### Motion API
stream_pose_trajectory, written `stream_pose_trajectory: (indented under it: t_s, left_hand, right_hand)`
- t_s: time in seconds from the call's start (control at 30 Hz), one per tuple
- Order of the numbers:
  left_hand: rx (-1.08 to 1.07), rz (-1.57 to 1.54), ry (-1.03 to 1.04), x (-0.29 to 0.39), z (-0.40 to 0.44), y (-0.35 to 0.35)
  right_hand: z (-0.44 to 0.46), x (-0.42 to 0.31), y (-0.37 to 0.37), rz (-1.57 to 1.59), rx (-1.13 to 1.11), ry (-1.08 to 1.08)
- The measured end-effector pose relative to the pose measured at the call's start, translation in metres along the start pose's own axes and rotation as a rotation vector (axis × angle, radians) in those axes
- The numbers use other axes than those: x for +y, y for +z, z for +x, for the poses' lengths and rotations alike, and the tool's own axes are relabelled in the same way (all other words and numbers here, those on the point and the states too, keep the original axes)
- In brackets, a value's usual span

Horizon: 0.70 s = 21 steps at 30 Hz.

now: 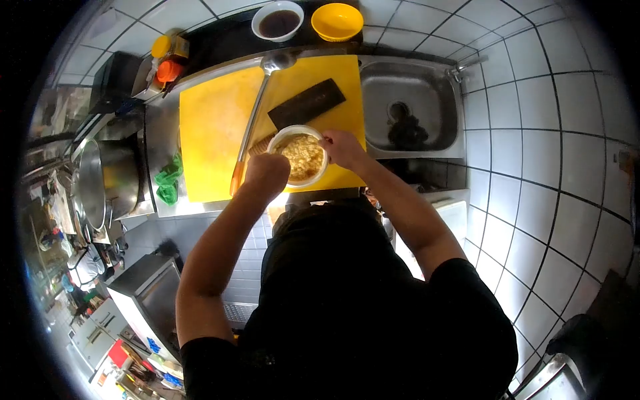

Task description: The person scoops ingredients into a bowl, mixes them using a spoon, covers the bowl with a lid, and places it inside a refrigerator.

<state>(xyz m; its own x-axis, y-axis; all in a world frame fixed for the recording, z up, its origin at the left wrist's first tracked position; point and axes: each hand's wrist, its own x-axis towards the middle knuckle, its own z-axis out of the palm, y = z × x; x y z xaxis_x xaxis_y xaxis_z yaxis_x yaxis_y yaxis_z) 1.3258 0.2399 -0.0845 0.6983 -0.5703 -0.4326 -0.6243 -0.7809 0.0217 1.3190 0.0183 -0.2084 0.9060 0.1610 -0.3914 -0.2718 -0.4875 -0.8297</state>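
Note:
A white bowl (pixel 325 167) of lumpy pale-yellow food (pixel 303 157) is at the near edge of the yellow cutting board (pixel 217 120). My left hand (pixel 268 173) is closed at the bowl's left rim; its fingertips are hidden. On the right side, my right hand (pixel 342 148) pinches the rim between thumb and fingers. Just beyond the bowl lies a cleaver (pixel 307 105) with a broad dark blade, its wooden handle (pixel 261 144) partly covered by my left hand and the bowl. A long-handled ladle (pixel 256 110) rests lengthwise on the board, left of the cleaver.
A metal sink (pixel 413 87) with dark matter near its drain adjoins the board's right. Behind stand a white bowl of dark liquid (pixel 279 25) and a yellow bowl (pixel 337 22). To the left are a green cloth (pixel 169 179), lidded jars (pixel 170 70) and a big pot (pixel 110 183).

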Motion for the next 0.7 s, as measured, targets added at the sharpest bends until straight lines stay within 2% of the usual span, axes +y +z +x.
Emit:
stream_pose_trajectory:
  t_s: [0.03, 0.17, 0.3, 0.4, 0.43, 0.53, 0.6, 0.7]
  left_hand:
    - [-0.004, -0.065, -0.088, 0.005, -0.006, 0.001]
    - [-0.089, -0.13, -0.155, 0.023, -0.02, 0.003]
    - [0.139, -0.288, -0.061, 0.025, 0.001, 0.028]
    - [0.268, -0.268, -0.02, 0.007, 0.021, 0.036]
    - [0.286, -0.269, -0.063, 0.003, 0.017, 0.031]
    - [0.003, -0.155, -0.241, 0.012, -0.004, 0.001]
    - [-0.055, -0.103, -0.165, 0.02, -0.013, 0.012]
    - [0.082, -0.233, -0.04, 0.03, 0.003, 0.014]
  right_hand:
    - [-0.002, 0.0, 0.0, 0.038, 0.003, 0.001]
    - [-0.006, 0.003, 0.002, 0.111, 0.019, 0.007]
    - [-0.016, -0.014, -0.005, 0.306, -0.046, 0.116]
    - [-0.023, -0.021, -0.009, 0.412, -0.039, 0.144]
    - [-0.025, -0.019, -0.008, 0.41, -0.03, 0.135]
    - [-0.029, -0.019, -0.002, 0.425, 0.001, 0.121]
    - [-0.032, -0.023, 0.0, 0.451, 0.02, 0.132]
    - [-0.037, -0.014, 0.01, 0.415, 0.062, 0.107]
